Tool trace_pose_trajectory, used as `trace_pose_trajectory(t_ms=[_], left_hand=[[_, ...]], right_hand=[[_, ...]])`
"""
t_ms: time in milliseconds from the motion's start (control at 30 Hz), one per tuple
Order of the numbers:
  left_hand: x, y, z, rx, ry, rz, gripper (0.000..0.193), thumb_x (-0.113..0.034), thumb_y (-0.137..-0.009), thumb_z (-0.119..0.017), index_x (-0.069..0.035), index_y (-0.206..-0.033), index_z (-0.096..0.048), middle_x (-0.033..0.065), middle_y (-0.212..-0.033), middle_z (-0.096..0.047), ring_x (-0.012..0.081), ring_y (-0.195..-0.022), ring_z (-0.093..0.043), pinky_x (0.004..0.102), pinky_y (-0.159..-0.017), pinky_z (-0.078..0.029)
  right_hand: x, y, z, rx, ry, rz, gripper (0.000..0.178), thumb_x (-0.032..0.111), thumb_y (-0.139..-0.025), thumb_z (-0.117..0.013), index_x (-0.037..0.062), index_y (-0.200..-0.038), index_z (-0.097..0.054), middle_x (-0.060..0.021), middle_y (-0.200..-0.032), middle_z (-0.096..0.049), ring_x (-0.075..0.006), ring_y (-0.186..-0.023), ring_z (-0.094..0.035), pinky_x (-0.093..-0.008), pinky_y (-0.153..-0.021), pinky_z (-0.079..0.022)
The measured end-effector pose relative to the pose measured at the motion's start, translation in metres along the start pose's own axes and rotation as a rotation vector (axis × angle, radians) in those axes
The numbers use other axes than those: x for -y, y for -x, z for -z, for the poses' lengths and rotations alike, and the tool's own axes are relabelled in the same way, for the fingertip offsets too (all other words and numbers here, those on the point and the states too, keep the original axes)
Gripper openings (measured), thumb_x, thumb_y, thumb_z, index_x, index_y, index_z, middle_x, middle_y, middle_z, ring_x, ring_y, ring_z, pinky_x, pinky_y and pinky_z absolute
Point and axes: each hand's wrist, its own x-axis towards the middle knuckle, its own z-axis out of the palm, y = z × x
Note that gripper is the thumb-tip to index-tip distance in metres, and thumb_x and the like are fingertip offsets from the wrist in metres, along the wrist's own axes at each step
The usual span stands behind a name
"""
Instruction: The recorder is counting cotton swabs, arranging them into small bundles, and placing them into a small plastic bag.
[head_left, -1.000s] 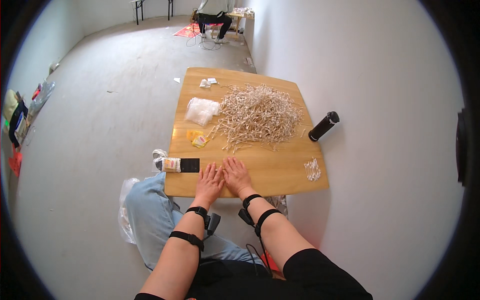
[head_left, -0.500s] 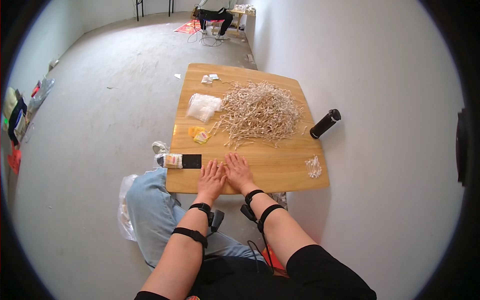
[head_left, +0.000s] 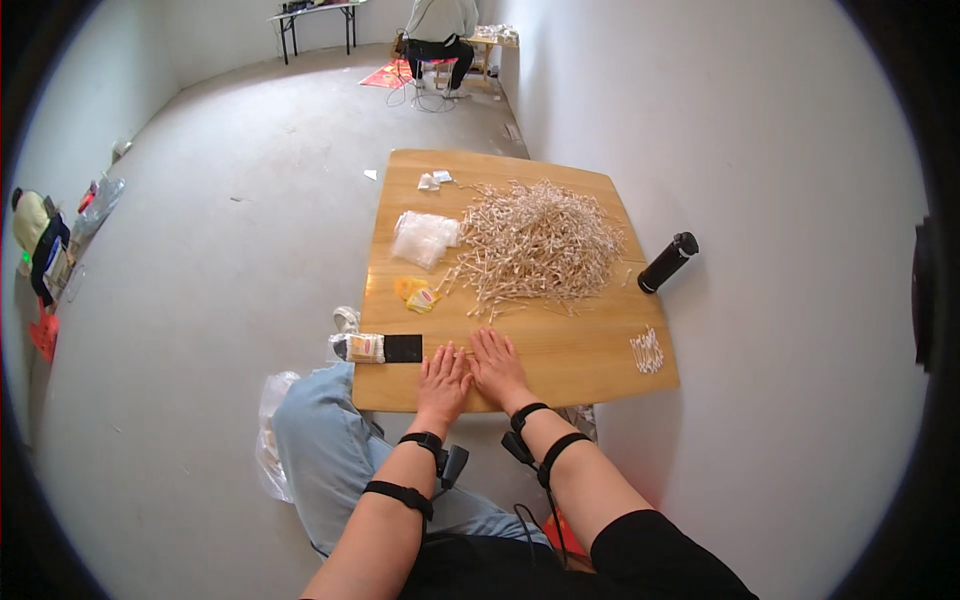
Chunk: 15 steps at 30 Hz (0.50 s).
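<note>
Both hands lie flat, palms down, near the front edge of a wooden table (head_left: 560, 350). My left hand (head_left: 443, 380) has its fingers stretched forward, and my right hand (head_left: 496, 365) rests just beside it, fingers slightly apart. Neither holds anything that I can see; what lies under the palms is hidden. Beyond the hands spreads a big heap of cotton swabs (head_left: 540, 245). Left of my left hand are a black square pad (head_left: 403, 349) and a clear pack of cotton swabs (head_left: 365, 348). A small group of loose swabs (head_left: 647, 352) lies at the table's right.
Clear plastic bags (head_left: 427, 238) and yellow labels (head_left: 416, 295) lie left of the heap, small white packets (head_left: 434, 180) farther back. A black bottle (head_left: 668, 263) stands at the right edge by the wall. Another person (head_left: 440, 40) sits at the far end.
The whole view has shifted, so the table appears lower and farther right. My hands stay flat in about the same place on the table.
</note>
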Motion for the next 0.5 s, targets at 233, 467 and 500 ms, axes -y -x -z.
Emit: trace_pose_trajectory(t_ms=[233,467,500], left_hand=[[-0.004,-0.004,0.003,-0.015,0.012,-0.024,0.053,-0.042,-0.095,-0.049,-0.017,-0.142,-0.047,0.0084,-0.151,-0.039,0.0239,-0.141,-0.033,0.0445,-0.114,-0.021],[-0.008,-0.014,-0.002,-0.106,0.180,-0.071,0.049,-0.038,-0.097,-0.048,-0.012,-0.138,-0.051,0.0115,-0.148,-0.043,0.0288,-0.139,-0.037,0.0507,-0.115,-0.021],[-0.009,-0.015,-0.002,-0.089,0.185,-0.074,0.049,-0.038,-0.097,-0.048,-0.012,-0.138,-0.051,0.0115,-0.148,-0.043,0.0288,-0.139,-0.037,0.0507,-0.115,-0.021]], right_hand=[[-0.001,0.004,0.006,0.106,-0.029,-0.055,0.055,0.036,-0.099,-0.039,0.0104,-0.148,-0.037,-0.0109,-0.155,-0.034,-0.0264,-0.145,-0.027,-0.0455,-0.118,-0.016],[-0.003,0.012,0.007,0.032,-0.039,-0.009,0.055,0.029,-0.096,-0.044,0.0078,-0.146,-0.039,-0.0139,-0.152,-0.038,-0.0270,-0.143,-0.030,-0.0456,-0.117,-0.020],[-0.003,0.012,0.005,0.043,-0.043,-0.022,0.055,0.029,-0.096,-0.044,0.0078,-0.146,-0.039,-0.0139,-0.152,-0.038,-0.0270,-0.143,-0.030,-0.0456,-0.117,-0.020]])
